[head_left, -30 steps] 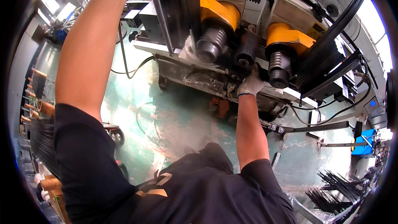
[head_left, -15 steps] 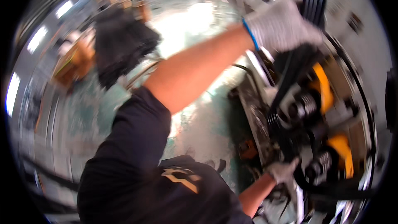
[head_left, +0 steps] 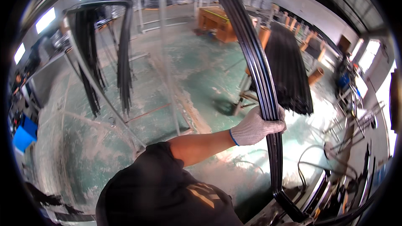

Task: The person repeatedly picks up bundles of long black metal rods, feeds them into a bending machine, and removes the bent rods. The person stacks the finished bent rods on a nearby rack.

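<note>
My left hand (head_left: 259, 126), in a pale knit glove with a blue cuff edge, is closed around a bundle of long black strips (head_left: 257, 71). The bundle rises past the top of the picture and curves down to the lower right, where it bends near the machine. At the bottom edge, beside that bend, shows a small pale patch that may be my right glove; its fingers cannot be made out.
Black strips hang in a thick bunch (head_left: 289, 67) on a stand behind my hand. More hang from a metal rack (head_left: 98, 3) at the left. An orange-brown wooden table (head_left: 217, 23) stands farther back. Metal frames and cables (head_left: 326, 163) are at the right.
The view has swung from the yellow-and-black machine parts toward the open workshop floor. My left hand now grips the black strip bundle in plain sight; my right hand has mostly dropped out of the picture.
</note>
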A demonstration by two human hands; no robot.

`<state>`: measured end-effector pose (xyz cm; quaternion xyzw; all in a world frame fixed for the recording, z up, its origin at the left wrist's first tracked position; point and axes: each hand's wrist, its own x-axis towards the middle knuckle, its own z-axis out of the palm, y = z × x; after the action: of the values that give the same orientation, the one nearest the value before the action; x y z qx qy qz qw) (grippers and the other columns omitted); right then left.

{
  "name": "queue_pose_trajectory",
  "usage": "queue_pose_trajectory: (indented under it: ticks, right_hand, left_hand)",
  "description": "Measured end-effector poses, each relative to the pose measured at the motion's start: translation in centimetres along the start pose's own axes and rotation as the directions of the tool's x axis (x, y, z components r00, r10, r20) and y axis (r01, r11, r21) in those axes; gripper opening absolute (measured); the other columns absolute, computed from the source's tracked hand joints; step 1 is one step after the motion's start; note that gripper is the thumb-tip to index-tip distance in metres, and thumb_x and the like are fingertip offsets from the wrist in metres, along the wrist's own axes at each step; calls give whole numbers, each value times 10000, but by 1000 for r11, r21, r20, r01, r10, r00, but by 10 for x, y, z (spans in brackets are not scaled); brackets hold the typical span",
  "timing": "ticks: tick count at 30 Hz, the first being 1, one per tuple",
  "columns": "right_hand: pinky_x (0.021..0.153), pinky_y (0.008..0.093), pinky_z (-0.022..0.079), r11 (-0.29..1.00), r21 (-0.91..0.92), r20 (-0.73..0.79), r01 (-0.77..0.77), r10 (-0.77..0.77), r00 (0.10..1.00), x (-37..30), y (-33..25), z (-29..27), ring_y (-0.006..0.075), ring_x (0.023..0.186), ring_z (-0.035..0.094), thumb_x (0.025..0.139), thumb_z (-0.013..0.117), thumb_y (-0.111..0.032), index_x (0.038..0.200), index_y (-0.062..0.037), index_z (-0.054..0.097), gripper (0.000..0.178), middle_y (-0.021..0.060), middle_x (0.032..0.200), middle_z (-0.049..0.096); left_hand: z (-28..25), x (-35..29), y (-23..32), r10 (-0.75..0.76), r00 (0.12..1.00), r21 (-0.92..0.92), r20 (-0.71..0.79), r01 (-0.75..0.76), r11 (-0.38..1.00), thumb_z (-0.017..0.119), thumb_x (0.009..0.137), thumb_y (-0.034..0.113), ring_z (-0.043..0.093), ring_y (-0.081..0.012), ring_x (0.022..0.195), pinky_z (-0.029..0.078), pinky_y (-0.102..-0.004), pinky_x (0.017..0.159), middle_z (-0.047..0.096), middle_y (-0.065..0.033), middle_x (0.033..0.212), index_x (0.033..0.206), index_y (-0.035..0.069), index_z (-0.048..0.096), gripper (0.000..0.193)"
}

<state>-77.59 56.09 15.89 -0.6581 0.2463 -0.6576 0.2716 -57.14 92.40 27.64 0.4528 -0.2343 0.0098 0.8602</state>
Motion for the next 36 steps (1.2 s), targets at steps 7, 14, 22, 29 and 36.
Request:
queue_pose_trajectory:
  ticks: [7,14,22,29,36]
  right_hand:
    - [666,398,552,585,621,348,-523,392,852,-15,-131,107,235,751,660,932,749,-112,958,51,705,172,113,875,706]
    - [822,360,538,884,437,443,-165,-52,895,3,-236,249,246,942,694,1011,673,-267,1183,-40,705,287,136,1135,722]
    - [910,349,510,645,679,309,349,-683,662,18,-510,411,242,1003,689,1063,555,-333,1371,-83,657,410,137,1150,714]
    - [832,442,567,202,879,88,432,-959,271,-135,-828,263,366,889,713,967,574,-200,1204,38,676,351,248,1010,717]
    - [873,452,582,-279,850,-397,447,-897,195,-240,-961,193,396,1000,728,912,579,-155,1038,-14,783,278,253,1056,742]
  left_hand:
    - [-117,-39,90,153,955,104,-254,-130,986,703,897,-39,697,-186,968,545,-336,876,698,-64,962,1094,37,617,228]
    - [-218,-63,149,233,807,-35,-543,-299,954,665,929,-44,705,-255,1007,571,-400,926,707,-107,999,1066,52,610,177]
    - [-305,-65,197,304,664,-221,-683,-584,781,641,1006,124,677,-238,1012,540,-429,987,706,-93,1031,1063,33,643,107]
    - [-361,-133,229,135,750,-185,-648,-327,927,676,1009,343,692,-280,985,564,-410,900,711,-122,1107,1247,29,592,403]
    - [-337,-214,333,784,621,996,2,-67,50,710,965,76,707,-255,971,575,-391,913,707,-205,1082,1211,-31,596,291]
